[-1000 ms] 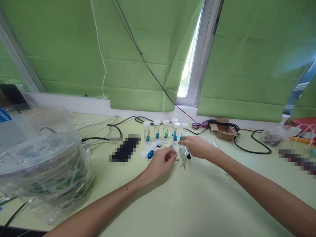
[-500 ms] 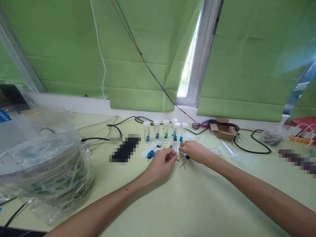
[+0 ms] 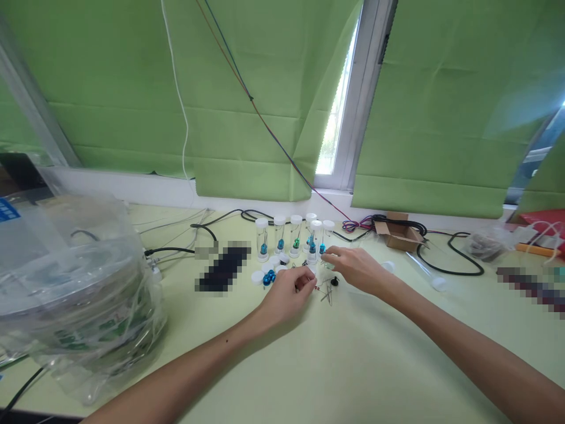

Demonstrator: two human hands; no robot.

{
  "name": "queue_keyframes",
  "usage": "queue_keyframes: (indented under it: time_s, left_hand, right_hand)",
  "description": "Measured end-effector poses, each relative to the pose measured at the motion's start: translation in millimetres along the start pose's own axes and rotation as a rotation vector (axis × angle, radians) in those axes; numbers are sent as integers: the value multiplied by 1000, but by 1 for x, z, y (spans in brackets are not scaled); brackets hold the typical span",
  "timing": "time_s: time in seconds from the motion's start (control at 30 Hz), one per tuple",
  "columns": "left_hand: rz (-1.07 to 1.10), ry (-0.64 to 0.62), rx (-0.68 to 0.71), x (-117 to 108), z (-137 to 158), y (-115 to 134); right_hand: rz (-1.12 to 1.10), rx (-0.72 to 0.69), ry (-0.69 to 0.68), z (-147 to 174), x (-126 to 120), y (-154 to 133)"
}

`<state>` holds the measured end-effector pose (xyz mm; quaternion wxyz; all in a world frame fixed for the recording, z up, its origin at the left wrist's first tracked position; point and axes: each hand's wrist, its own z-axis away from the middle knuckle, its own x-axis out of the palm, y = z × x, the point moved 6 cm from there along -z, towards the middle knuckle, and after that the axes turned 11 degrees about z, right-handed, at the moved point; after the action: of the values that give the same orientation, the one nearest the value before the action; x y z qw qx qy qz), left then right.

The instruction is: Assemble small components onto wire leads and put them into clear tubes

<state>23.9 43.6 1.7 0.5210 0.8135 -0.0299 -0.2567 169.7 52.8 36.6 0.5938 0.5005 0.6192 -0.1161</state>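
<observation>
My left hand (image 3: pixel 292 290) rests on the table with thumb and fingers pinched together; anything small between them is hidden. To its right lie thin metal wire pieces (image 3: pixel 326 292) and a small black round part (image 3: pixel 334 281). My right hand (image 3: pixel 355 266) is over the table, its fingers bent together at the foot of the standing clear tubes. What those fingers hold, if anything, is hard to make out. Several capped tubes (image 3: pixel 296 234) stand upright, with blue or green parts and wires inside. Shiny blue balls (image 3: pixel 268 277) and white caps (image 3: pixel 256 277) lie left of my left hand.
A clear tube (image 3: pixel 424 268) lies to the right, near an open cardboard box (image 3: pixel 399 235) and black cable (image 3: pixel 463 272). A large plastic-wrapped spool (image 3: pixel 79 294) fills the left side. Green blinds (image 3: pixel 256 141) hang behind the table.
My right hand has lifted slightly and shifted right, uncovering the black round part. The lying clear tube has moved a little to the right. My left hand stays put.
</observation>
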Motion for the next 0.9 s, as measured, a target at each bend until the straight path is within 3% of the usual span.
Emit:
queue_keyframes:
  time_s: [0.27, 0.43, 0.63, 0.9]
  left_hand:
    - [-47, 10, 9, 0, 0, 1]
    - [-91, 110, 50, -5, 2, 3]
    - [-117, 113, 106, -5, 3, 11]
    - [-59, 116, 116, -6, 4, 17]
  right_hand:
    - [-296, 191, 156, 18, -31, 4]
    - [-615, 250, 227, 21, -51, -3]
    - [-864, 243, 175, 11, -69, -9]
    - [-832, 75, -36, -17, -82, -1]
